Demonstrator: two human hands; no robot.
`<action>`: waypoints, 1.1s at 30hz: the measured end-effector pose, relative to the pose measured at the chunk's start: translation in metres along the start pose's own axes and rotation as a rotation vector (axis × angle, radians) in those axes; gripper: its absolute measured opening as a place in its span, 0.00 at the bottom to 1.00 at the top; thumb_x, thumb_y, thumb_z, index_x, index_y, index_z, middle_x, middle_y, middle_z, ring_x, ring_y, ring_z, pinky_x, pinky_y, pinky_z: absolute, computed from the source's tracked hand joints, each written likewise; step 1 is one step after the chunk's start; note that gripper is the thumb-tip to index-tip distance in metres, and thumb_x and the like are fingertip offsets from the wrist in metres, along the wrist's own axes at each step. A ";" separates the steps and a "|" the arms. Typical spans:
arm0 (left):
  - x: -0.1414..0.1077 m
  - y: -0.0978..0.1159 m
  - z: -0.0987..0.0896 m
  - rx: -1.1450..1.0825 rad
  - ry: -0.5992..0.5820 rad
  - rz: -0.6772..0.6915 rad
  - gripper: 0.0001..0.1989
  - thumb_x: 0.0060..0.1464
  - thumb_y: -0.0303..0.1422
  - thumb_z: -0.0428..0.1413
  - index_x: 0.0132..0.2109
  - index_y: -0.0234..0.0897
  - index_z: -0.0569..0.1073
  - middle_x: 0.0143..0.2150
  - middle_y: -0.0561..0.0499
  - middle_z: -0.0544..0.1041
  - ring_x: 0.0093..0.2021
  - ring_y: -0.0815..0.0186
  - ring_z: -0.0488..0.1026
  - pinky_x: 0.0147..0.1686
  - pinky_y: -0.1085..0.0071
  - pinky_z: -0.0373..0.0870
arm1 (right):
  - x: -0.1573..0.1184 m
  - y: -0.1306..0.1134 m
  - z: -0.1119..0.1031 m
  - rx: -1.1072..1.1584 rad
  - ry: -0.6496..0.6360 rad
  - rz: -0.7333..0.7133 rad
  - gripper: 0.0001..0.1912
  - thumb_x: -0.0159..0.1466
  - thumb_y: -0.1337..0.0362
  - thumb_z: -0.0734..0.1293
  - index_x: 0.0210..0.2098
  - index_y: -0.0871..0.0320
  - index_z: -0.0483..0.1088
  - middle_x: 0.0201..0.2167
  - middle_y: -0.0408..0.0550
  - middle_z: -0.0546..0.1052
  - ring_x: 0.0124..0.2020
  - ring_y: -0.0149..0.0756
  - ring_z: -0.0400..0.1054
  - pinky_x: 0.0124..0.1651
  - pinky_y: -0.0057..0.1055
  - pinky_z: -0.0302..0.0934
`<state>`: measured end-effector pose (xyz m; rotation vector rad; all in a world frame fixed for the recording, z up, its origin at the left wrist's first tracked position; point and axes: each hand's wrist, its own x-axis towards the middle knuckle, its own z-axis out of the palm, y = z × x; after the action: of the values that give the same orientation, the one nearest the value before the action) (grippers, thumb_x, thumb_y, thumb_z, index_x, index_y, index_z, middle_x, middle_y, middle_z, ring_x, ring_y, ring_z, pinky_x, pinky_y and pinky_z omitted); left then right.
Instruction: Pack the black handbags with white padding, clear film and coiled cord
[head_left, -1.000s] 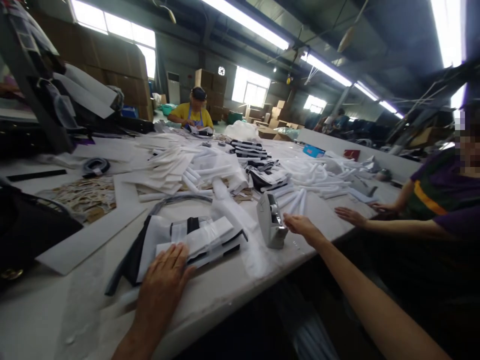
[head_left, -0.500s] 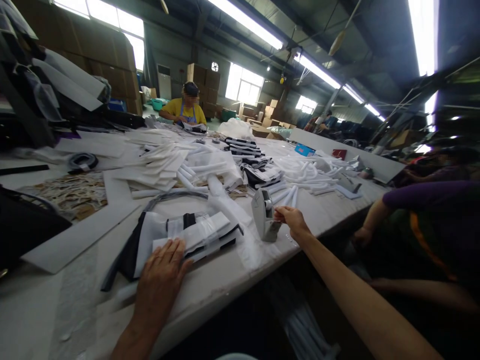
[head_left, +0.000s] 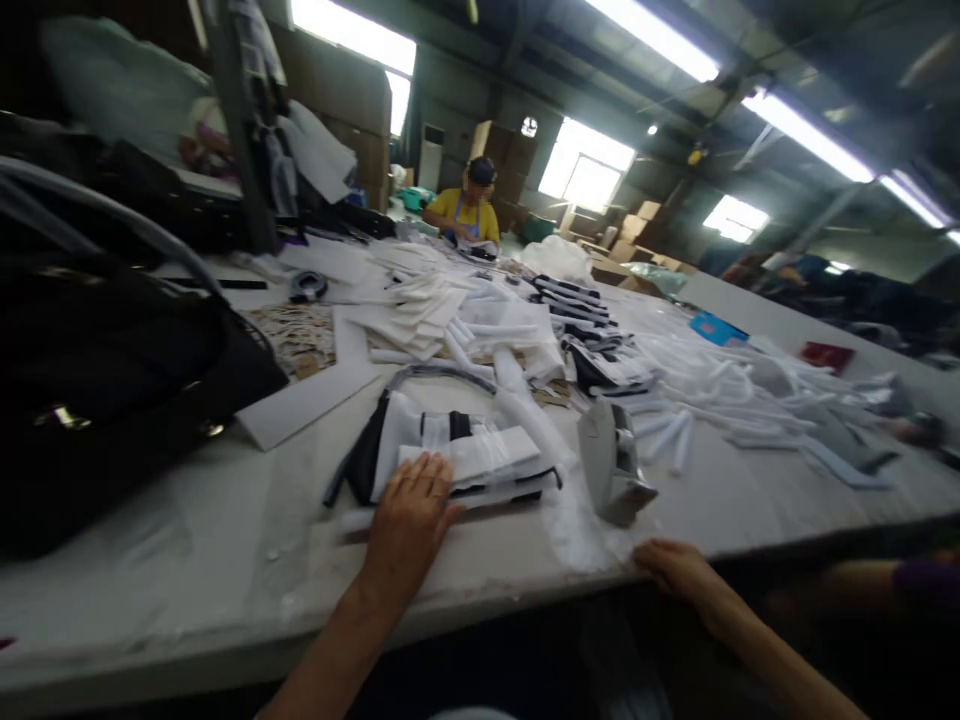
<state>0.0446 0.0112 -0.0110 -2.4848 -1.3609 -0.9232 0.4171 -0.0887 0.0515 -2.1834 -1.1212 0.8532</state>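
Observation:
My left hand [head_left: 414, 515] lies flat, fingers spread a little, on a folded black and white bundle [head_left: 480, 455] wrapped in clear plastic. A dark curved strap [head_left: 442, 372] arches behind the bundle. My right hand [head_left: 675, 568] is at the table's front edge with its fingers closed together; whether something small is pinched in them is too blurred to tell. Just above that hand stands a grey tape dispenser [head_left: 604, 460]. Thin clear plastic [head_left: 574, 520] lies between the bundle and the dispenser.
A large black bag [head_left: 127, 380] stands at the left. White sheets [head_left: 420, 310], white tubes [head_left: 675, 435] and stacked dark pieces [head_left: 577, 305] cover the table behind. A person in yellow [head_left: 469, 210] sits across the table. A purple sleeve [head_left: 926, 583] shows at right.
The view has turned left, bringing in the black bag. My right hand has moved from beside the dispenser down to the table's front edge. My left hand stays on the bundle.

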 end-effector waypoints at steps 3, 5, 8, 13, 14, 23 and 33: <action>0.002 0.004 -0.003 -0.027 -0.022 -0.050 0.19 0.62 0.36 0.55 0.58 0.35 0.70 0.59 0.44 0.74 0.61 0.54 0.69 0.62 0.55 0.64 | 0.005 -0.048 -0.017 -0.069 -0.100 -0.145 0.19 0.51 0.44 0.69 0.23 0.54 0.75 0.20 0.46 0.72 0.22 0.37 0.64 0.27 0.34 0.60; 0.002 0.006 -0.004 -0.046 -0.033 -0.072 0.20 0.61 0.36 0.57 0.59 0.35 0.70 0.60 0.45 0.73 0.62 0.55 0.68 0.63 0.55 0.64 | 0.008 -0.110 -0.011 -0.132 -0.276 -0.297 0.20 0.55 0.44 0.69 0.25 0.55 0.76 0.22 0.46 0.73 0.24 0.35 0.65 0.28 0.31 0.60; 0.002 0.008 -0.004 -0.068 -0.041 -0.095 0.22 0.60 0.37 0.58 0.59 0.35 0.69 0.61 0.45 0.73 0.63 0.54 0.68 0.63 0.54 0.64 | 0.015 -0.213 0.028 -0.367 -0.574 -0.576 0.16 0.59 0.49 0.68 0.28 0.56 0.77 0.25 0.44 0.75 0.28 0.34 0.67 0.32 0.28 0.60; 0.000 0.009 0.000 -0.087 -0.038 -0.115 0.22 0.60 0.38 0.58 0.58 0.36 0.69 0.60 0.44 0.73 0.62 0.54 0.68 0.62 0.54 0.66 | 0.049 -0.313 0.132 -0.865 -0.816 -0.938 0.06 0.58 0.60 0.71 0.28 0.53 0.78 0.21 0.38 0.75 0.23 0.29 0.65 0.26 0.25 0.53; -0.001 0.009 0.001 -0.092 -0.038 -0.118 0.22 0.60 0.38 0.58 0.59 0.36 0.69 0.61 0.44 0.73 0.62 0.54 0.68 0.61 0.54 0.67 | 0.057 -0.320 0.152 -0.970 -0.823 -0.987 0.04 0.56 0.61 0.72 0.26 0.53 0.78 0.21 0.37 0.75 0.22 0.29 0.65 0.26 0.26 0.52; -0.003 0.010 0.001 -0.072 -0.010 -0.099 0.23 0.63 0.44 0.52 0.59 0.35 0.69 0.60 0.46 0.74 0.61 0.54 0.69 0.60 0.55 0.70 | 0.101 -0.328 0.249 -1.364 -0.777 -1.277 0.22 0.32 0.57 0.84 0.11 0.54 0.67 0.18 0.44 0.74 0.39 0.46 0.71 0.51 0.40 0.57; -0.003 0.009 -0.001 -0.068 -0.032 -0.094 0.25 0.61 0.44 0.56 0.60 0.37 0.69 0.61 0.45 0.73 0.62 0.54 0.68 0.59 0.55 0.70 | 0.154 -0.325 0.190 -0.952 -0.434 -1.011 0.06 0.56 0.62 0.75 0.34 0.53 0.79 0.34 0.44 0.80 0.36 0.40 0.73 0.39 0.31 0.61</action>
<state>0.0502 0.0043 -0.0107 -2.5146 -1.4919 -0.9678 0.1841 0.2399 0.1088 -1.5533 -2.9166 0.3064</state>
